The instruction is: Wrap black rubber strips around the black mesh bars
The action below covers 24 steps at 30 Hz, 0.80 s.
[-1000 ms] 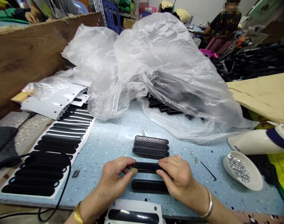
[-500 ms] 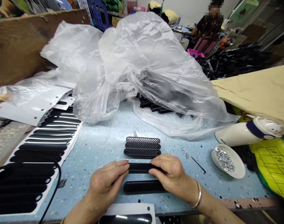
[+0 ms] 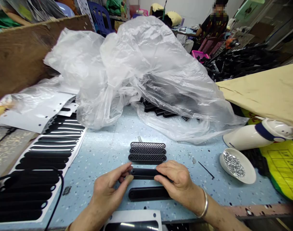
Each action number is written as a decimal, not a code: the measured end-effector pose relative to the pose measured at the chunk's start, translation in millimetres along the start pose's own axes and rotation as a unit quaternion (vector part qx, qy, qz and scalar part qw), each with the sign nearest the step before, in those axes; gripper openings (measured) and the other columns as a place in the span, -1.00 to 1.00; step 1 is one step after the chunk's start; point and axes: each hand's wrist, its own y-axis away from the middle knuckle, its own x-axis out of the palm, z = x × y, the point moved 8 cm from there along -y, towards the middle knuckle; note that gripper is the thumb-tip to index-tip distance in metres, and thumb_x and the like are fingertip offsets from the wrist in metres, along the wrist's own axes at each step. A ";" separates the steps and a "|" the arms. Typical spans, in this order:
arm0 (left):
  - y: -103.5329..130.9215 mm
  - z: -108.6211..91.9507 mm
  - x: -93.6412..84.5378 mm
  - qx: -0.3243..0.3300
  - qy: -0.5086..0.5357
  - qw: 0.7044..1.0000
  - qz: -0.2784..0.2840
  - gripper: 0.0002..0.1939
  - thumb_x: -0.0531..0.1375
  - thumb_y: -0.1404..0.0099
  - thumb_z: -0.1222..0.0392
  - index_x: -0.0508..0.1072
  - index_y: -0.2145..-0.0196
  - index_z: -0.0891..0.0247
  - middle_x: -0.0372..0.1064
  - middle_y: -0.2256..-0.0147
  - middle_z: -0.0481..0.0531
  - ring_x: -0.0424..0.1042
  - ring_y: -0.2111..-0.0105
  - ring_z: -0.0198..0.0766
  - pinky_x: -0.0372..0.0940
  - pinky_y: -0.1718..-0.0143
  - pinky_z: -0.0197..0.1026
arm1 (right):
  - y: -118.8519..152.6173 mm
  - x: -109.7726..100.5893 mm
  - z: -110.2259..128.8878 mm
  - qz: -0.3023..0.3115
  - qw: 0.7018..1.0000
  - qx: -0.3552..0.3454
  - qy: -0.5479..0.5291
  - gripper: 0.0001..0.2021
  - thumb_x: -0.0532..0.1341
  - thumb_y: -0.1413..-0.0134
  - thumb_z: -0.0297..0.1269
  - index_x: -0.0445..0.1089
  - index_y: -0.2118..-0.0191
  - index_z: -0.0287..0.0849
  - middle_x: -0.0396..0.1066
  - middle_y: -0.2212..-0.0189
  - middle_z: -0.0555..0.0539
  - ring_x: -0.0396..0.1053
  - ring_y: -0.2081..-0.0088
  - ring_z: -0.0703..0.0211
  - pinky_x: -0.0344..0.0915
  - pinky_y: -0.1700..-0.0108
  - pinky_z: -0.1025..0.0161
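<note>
A smooth black strip (image 3: 144, 173) lies crosswise on the blue speckled table between both hands. My right hand (image 3: 177, 179) pinches its right end between thumb and fingers. At its left end is my left hand (image 3: 112, 184), thumb and index finger on either side of the tip, the other fingers curled. Nearer the edge lies a second black strip (image 3: 148, 193), its right end partly hidden by my right hand. Just beyond the held strip, three black pieces with a lattice pattern (image 3: 147, 151) sit side by side.
Black adhesive strips on a white sheet (image 3: 38, 173) lie left, crossed by a cable. Clear plastic bags (image 3: 146, 64) cover black parts behind. At right are a bowl of small metal pieces (image 3: 237, 166), a white bottle (image 3: 247, 137) and a thin black rod (image 3: 206, 170). Another person sits far back.
My left thumb and index finger have spread apart at the strip's left end, showing more of that end. My right hand keeps its pinch. The view has shifted slightly.
</note>
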 end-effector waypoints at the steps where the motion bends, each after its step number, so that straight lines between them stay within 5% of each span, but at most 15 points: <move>1: 0.3 4.9 1.1 -0.030 0.014 0.999 0.007 -0.66 0.23 -0.24 0.28 0.48 0.01 0.18 0.61 0.27 0.00 0.60 0.39 -0.27 0.54 0.32 -0.25 | 0.0 0.0 0.7 -0.002 1.000 -0.002 0.002 -0.86 0.22 -0.20 -0.36 0.55 0.22 -0.22 0.54 0.40 -0.13 0.46 0.39 0.12 0.42 0.35 0.16; 12: -12.6 -10.3 13.3 -0.067 -0.020 0.996 0.059 -0.89 0.23 -0.21 0.16 0.52 0.35 0.22 0.43 0.51 -0.07 0.37 0.58 -0.34 0.29 0.58 -0.30 | 1.6 0.2 6.4 -0.021 0.999 -0.025 0.020 -0.89 0.24 -0.17 -0.42 0.53 0.23 -0.24 0.55 0.37 -0.14 0.48 0.37 0.09 0.41 0.31 0.13; 24: -15.5 1.5 17.7 -0.064 0.010 0.996 0.054 -0.79 0.15 -0.32 0.15 0.50 0.44 0.21 0.49 0.47 -0.07 0.47 0.46 -0.30 0.34 0.40 -0.29 | 3.7 0.3 -6.3 -0.009 0.999 -0.007 -0.044 -0.88 0.28 -0.15 -0.40 0.55 0.22 -0.29 0.56 0.37 -0.16 0.48 0.37 0.11 0.40 0.31 0.18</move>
